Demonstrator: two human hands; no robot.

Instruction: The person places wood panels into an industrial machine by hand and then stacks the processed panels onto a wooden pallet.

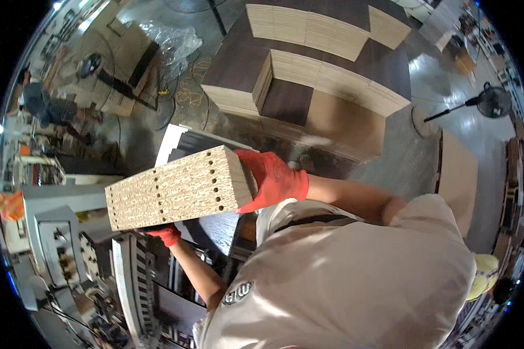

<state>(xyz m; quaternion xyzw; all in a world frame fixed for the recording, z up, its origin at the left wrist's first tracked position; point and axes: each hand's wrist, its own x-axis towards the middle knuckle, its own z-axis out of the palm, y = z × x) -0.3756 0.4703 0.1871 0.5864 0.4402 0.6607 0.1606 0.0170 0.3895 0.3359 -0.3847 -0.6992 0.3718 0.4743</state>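
Both my hands wear red gloves and hold up a stack of particleboard panels point(172, 189). Its raw, speckled long edges face me, with short rows of dark drilled holes at both ends and near the middle. At the stack's right end, my right hand point(273, 179) is closed around the end face, its fingertips partly out of sight. My left hand point(167, 234) supports the underside toward the left; the panels hide most of its fingers. Beneath the stack lies a dark wood-grain panel point(215, 232) beside the machine.
A grey machine point(61, 232) with a striped rail point(135, 291) stands at left. Beyond my hands, dark-topped panel stacks point(233, 70) fill a low pile. Standing fans point(494, 100) and a brown sheet point(457, 177) are at right. Another person point(46, 104) is far left, near clear plastic wrap point(172, 46).
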